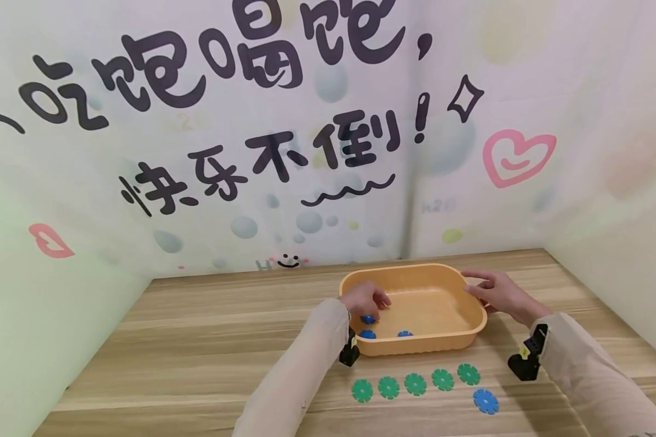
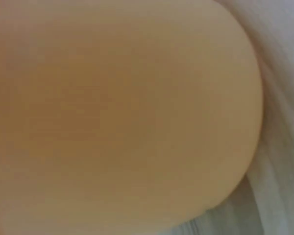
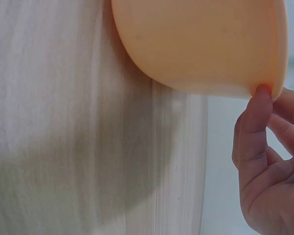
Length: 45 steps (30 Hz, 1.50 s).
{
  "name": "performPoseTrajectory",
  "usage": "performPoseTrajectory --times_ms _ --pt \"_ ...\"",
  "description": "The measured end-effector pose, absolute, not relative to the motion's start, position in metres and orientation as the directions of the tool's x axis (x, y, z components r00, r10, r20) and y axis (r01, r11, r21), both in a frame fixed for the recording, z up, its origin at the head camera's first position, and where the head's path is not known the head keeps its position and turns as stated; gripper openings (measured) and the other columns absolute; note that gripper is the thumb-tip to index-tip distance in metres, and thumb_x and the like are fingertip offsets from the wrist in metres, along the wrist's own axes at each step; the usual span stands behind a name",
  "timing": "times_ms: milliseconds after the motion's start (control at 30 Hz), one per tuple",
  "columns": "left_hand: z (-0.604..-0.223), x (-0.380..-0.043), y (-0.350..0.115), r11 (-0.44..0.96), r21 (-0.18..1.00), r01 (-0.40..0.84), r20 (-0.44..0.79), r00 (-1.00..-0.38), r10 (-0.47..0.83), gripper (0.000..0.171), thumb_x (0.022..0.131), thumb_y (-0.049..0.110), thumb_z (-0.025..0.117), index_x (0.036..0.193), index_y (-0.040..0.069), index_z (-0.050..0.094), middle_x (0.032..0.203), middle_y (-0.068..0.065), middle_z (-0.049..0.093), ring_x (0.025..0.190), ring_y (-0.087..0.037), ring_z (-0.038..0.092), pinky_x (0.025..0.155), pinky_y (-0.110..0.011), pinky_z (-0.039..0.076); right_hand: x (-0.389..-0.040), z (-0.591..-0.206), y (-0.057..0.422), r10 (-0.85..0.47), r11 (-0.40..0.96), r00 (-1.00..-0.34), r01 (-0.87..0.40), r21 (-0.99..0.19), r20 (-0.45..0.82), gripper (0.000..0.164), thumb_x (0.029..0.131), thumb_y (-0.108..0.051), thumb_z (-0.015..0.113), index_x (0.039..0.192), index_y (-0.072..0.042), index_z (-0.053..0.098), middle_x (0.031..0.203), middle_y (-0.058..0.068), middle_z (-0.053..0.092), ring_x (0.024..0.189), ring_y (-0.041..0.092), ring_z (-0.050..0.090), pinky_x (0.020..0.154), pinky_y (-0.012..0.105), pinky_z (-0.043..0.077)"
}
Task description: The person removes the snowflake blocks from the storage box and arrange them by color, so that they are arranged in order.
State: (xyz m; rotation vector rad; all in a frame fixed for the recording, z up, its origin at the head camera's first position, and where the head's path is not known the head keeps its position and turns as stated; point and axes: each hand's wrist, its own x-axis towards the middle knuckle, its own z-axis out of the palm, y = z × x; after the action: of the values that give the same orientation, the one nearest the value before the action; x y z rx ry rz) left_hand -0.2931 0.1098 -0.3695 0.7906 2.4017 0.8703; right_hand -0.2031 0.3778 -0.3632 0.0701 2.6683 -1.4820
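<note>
A light-orange plastic basin [image 1: 415, 345] stands on the table. At its right end, my right hand [image 1: 500, 295] pinches the rim between thumb and fingers; the right wrist view shows the thumb [image 3: 257, 127] against the outer wall. My left hand [image 1: 363, 298] reaches over the left rim into the basin, fingers bent downward. Just under it is a blue notched disc [image 1: 368, 318]; whether the fingers grip it is hidden. Two more blue discs, one on the left [image 1: 367, 334] and one near the middle [image 1: 405, 334], show partly above the front rim. The basin wall [image 2: 137, 107] fills the left wrist view.
In front of the basin, several green notched discs [image 1: 415, 384] lie in a row on the wooden table [image 1: 197, 340]. A single blue disc [image 1: 486, 401] lies at the row's right end, nearer me. Behind the table hangs a printed white curtain [image 1: 284, 230].
</note>
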Motion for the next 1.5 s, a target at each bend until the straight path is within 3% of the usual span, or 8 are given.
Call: performPoseTrajectory --times_ms 567,800,1100,1333,1500 --pt "-0.370 -0.294 0.106 0.596 0.713 0.370 -0.216 -0.692 0.689 0.028 0.072 -0.006 0.066 0.099 0.002 0.065 0.088 -0.005 0.060 0.076 -0.012 0.052 0.067 -0.021 0.046 -0.204 -0.364 0.378 0.001 0.526 -0.994 0.090 -0.846 -0.105 0.056 0.091 -0.021 0.050 0.134 0.007 0.027 0.096 0.020 0.058 0.071 0.019 0.056 0.061 0.034 0.050" --pt "-0.361 -0.291 0.104 0.671 0.673 0.312 -0.320 -0.695 0.644 0.025 0.073 -0.010 0.065 0.096 -0.001 0.064 0.085 -0.008 0.058 0.065 -0.014 0.049 0.066 -0.028 0.050 -0.205 -0.365 0.378 0.002 0.525 -0.994 0.092 -0.846 -0.108 0.055 0.091 -0.020 0.050 0.134 0.007 0.027 0.096 0.020 0.058 0.070 0.019 0.055 0.060 0.034 0.050" --pt "-0.368 -0.288 0.109 0.705 0.654 0.276 -0.355 -0.711 0.608 0.021 0.070 -0.006 0.069 0.089 0.003 0.066 0.080 -0.005 0.056 0.065 -0.015 0.054 0.064 -0.023 0.049 -0.204 -0.363 0.378 0.002 0.534 -0.994 0.093 -0.840 -0.109 0.056 0.092 -0.022 0.049 0.134 0.007 0.027 0.097 0.020 0.057 0.071 0.019 0.056 0.061 0.034 0.050" --pt "-0.369 -0.282 0.110 0.694 0.655 0.299 -0.334 -0.709 0.621 0.023 0.066 -0.005 0.073 0.085 0.003 0.064 0.078 -0.006 0.055 0.067 -0.015 0.049 0.064 -0.023 0.046 -0.204 -0.363 0.378 0.002 0.528 -0.995 0.085 -0.845 -0.099 0.056 0.091 -0.021 0.050 0.134 0.007 0.027 0.096 0.020 0.058 0.071 0.019 0.056 0.060 0.034 0.050" --pt "-0.366 -0.278 0.110 0.676 0.660 0.328 -0.319 -0.692 0.648 0.023 0.066 -0.007 0.072 0.084 0.001 0.059 0.072 -0.005 0.049 0.063 -0.014 0.045 0.056 -0.021 0.042 -0.203 -0.363 0.378 0.003 0.524 -0.995 0.086 -0.847 -0.099 0.055 0.091 -0.020 0.050 0.134 0.007 0.027 0.094 0.019 0.058 0.071 0.019 0.056 0.060 0.034 0.050"
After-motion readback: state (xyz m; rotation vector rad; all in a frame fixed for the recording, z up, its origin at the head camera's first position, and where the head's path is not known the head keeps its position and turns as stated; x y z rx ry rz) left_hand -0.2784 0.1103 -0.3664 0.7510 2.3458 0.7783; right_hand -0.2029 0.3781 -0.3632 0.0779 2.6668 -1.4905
